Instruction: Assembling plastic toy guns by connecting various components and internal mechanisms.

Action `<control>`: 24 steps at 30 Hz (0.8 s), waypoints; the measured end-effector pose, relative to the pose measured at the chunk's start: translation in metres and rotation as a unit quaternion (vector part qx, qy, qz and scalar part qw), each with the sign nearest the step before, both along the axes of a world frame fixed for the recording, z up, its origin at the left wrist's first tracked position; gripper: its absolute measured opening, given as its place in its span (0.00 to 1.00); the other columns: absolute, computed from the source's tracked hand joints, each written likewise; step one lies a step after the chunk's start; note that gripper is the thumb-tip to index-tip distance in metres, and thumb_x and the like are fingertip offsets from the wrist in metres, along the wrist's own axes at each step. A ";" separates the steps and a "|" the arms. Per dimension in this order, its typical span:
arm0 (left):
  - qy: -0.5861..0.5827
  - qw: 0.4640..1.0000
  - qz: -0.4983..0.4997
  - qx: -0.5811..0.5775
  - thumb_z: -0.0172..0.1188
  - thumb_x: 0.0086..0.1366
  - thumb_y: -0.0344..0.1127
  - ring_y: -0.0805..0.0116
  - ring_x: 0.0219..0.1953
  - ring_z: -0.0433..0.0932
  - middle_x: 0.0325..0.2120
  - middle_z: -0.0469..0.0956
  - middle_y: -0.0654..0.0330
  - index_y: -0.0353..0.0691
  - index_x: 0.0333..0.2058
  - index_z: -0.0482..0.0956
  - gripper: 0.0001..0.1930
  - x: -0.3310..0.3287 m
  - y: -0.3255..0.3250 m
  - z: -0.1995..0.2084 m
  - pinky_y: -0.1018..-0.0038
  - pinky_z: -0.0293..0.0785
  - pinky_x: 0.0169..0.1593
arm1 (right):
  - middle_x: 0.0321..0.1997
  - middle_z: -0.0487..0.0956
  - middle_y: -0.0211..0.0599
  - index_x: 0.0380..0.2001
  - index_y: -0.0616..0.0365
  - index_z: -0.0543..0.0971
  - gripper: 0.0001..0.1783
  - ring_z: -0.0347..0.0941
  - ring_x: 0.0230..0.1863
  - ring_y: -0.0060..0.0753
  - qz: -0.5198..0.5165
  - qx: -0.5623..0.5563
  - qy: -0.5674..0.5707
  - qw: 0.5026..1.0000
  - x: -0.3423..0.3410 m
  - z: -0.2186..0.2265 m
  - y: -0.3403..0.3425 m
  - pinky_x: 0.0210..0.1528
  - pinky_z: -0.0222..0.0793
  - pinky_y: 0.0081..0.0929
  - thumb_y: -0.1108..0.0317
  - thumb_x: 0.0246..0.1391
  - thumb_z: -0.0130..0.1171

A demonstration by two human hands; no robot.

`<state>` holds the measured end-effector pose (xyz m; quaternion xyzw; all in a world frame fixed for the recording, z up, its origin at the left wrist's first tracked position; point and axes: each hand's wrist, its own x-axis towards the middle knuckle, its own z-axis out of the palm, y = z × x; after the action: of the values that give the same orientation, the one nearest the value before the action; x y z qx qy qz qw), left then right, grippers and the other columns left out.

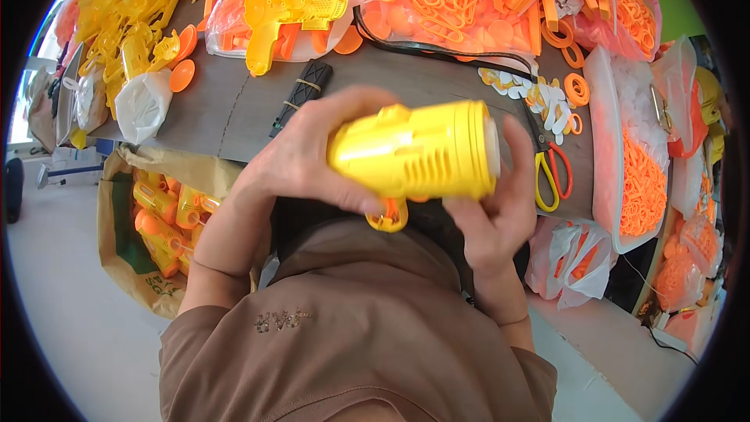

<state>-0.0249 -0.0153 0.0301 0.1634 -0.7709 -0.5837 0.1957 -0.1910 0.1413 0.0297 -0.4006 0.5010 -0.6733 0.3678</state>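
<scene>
A yellow plastic toy gun body (pixel 414 152) lies sideways between my hands, above the near edge of the table. It is a thick barrel with slots in its side, and an orange piece shows at the yellow part sticking out below. My left hand (pixel 312 148) is closed around its rear end. At the front end, my right hand (pixel 500 223) grips the rim with thumb and fingers, beside a pale round piece (pixel 492 147) in the mouth. Part of the right fingers is hidden behind the barrel.
Beyond my hands, a yellow half shell (pixel 293 12) leans on bags of orange parts. A black rubber-banded bundle (pixel 303 94) lies on the grey table (pixel 211 109). Scissors (pixel 553 176) and a bin (pixel 605 148) stand right. A paper bag (pixel 113 250) holds yellow-orange toys at left.
</scene>
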 end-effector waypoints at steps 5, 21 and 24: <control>-0.008 0.999 -0.036 -0.035 0.75 0.34 0.38 0.65 0.32 0.80 0.31 0.79 0.55 0.30 0.41 0.74 0.33 0.005 0.021 0.015 0.73 0.74 0.38 | 0.53 0.72 0.51 0.67 0.62 0.43 0.50 0.73 0.50 0.39 0.100 -0.070 0.095 0.988 -0.013 -0.004 0.026 0.52 0.68 0.29 0.72 0.48 0.64; 0.065 0.934 0.021 -0.350 0.65 0.34 0.32 0.57 0.20 0.72 0.22 0.70 0.56 0.32 0.35 0.70 0.24 -0.005 0.041 0.020 0.67 0.69 0.22 | 0.38 0.73 0.46 0.44 0.65 0.69 0.36 0.72 0.35 0.40 0.063 -0.133 0.279 0.949 -0.027 0.002 0.001 0.37 0.69 0.30 0.60 0.32 0.74; 0.063 0.937 -0.003 -0.343 0.66 0.35 0.32 0.56 0.22 0.73 0.24 0.71 0.55 0.31 0.37 0.71 0.26 -0.006 0.032 0.015 0.67 0.70 0.24 | 0.38 0.73 0.47 0.45 0.66 0.69 0.37 0.71 0.35 0.40 0.043 -0.155 0.291 0.943 -0.027 -0.003 -0.002 0.37 0.69 0.30 0.60 0.33 0.74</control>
<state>-0.0307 0.0170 0.0455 0.0471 -0.9109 -0.2935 0.2861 -0.2178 0.1389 0.0262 -0.6522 0.4577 -0.5805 0.1678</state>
